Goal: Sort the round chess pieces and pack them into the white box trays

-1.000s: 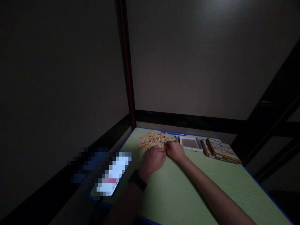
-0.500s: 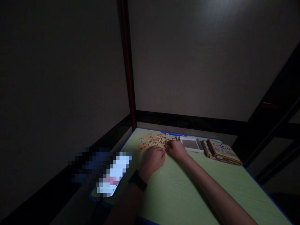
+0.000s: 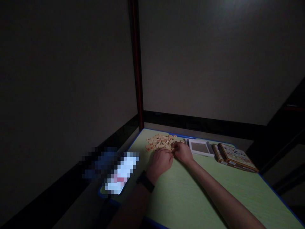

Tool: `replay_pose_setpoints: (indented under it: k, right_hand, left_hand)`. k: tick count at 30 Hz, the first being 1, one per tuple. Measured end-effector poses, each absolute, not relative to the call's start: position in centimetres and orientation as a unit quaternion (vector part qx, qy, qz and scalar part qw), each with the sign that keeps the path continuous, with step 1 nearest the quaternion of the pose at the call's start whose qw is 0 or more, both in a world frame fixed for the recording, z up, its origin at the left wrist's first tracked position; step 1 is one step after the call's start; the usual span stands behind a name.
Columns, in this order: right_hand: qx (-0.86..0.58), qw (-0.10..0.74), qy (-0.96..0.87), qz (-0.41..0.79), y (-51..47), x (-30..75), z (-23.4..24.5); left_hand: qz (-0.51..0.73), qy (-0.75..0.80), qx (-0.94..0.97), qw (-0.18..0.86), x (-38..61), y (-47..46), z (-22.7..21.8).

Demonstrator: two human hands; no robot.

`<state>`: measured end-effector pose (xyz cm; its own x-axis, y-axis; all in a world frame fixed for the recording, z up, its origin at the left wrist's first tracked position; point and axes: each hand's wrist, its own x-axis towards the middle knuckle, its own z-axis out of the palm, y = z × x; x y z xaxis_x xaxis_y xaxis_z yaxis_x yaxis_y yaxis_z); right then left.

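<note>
Curled close together, the left hand (image 3: 162, 160) and right hand (image 3: 183, 152) rest at round pieces (image 3: 162, 141) heaped near the tabletop's (image 3: 186, 197) far left corner; from here I cannot tell whether either pinches one. An open white box (image 3: 211, 149) sits beside them, printed boxes (image 3: 238, 156) by the far right corner.

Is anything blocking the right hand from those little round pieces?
Nothing visible does. The right hand is right at the near edge of the pile of round pieces. The left hand is close beside it, and the white box lies off to the right.
</note>
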<state>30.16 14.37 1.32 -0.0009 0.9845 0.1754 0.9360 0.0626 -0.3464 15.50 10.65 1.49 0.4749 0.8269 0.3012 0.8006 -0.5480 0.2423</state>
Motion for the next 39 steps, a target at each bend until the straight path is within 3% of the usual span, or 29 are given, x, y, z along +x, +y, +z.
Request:
replay_pose_setpoints:
  k: [20,31,39]
  right_hand:
    - [-0.600,0.155,-0.783,0.052,14.8,31.3,1.3]
    - [-0.629,0.150,-0.763,0.016,15.3,35.6,5.1]
    - [-0.550,0.134,-0.824,0.034,15.3,32.7,4.0]
  left_hand:
    - [0.202,0.468,0.860,0.035,15.5,10.9,1.2]
    - [0.201,0.449,0.871,0.020,15.6,10.9,1.2]
    - [0.218,0.597,0.769,-0.069,14.3,12.4,1.2]
